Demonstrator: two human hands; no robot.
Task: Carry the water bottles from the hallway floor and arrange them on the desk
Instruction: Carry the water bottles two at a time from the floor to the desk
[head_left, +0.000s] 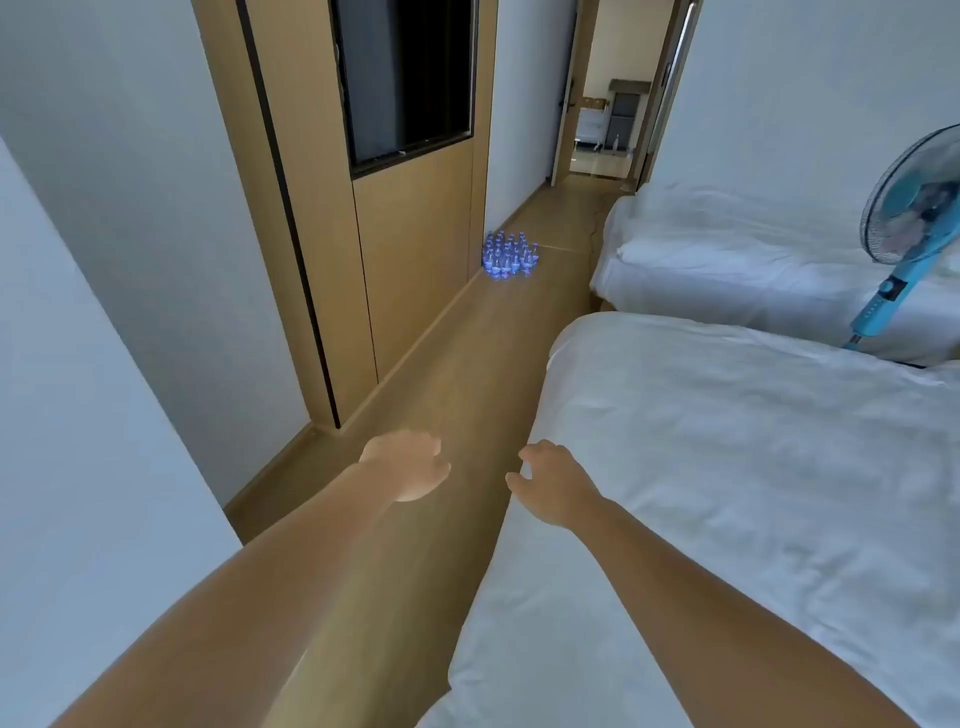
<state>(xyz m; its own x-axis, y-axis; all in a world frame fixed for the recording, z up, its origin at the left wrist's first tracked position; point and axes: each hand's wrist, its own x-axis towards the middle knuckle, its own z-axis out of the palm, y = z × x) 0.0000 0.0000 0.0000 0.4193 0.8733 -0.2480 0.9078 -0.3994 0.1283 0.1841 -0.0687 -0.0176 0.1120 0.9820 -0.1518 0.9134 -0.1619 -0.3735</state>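
— On the hallway floor, against the base of the wall, what is seen?

— A tight cluster of water bottles (508, 259) is seen standing upright on the wooden floor (457, 374), touching or nearly touching one another, just beside the skirting of the white wall and the end of the wooden wardrobe (415, 228). Blue labels are made out; the contents cannot be told at this range, and the bottles are too small to be counted.

— And the hands?

— Both are held out in front, well apart from the bottles. The left hand (410, 465) is shown with fingers loosely curled and nothing held. The right hand (553, 480) is shown the same way, loosely curled and empty, over the edge of the near bed (727, 493).

— What room is left for moving?

— A strip of bare floor is shown running between the wardrobe front on the left and the near bed's edge on the right, then past a second bed (737, 254) to an open doorway (602, 104) at the far end. The bottles are set on the left side of that strip, with floor left open between them and the second bed. A blue standing fan (906, 228) is seen at the right, between the two beds.
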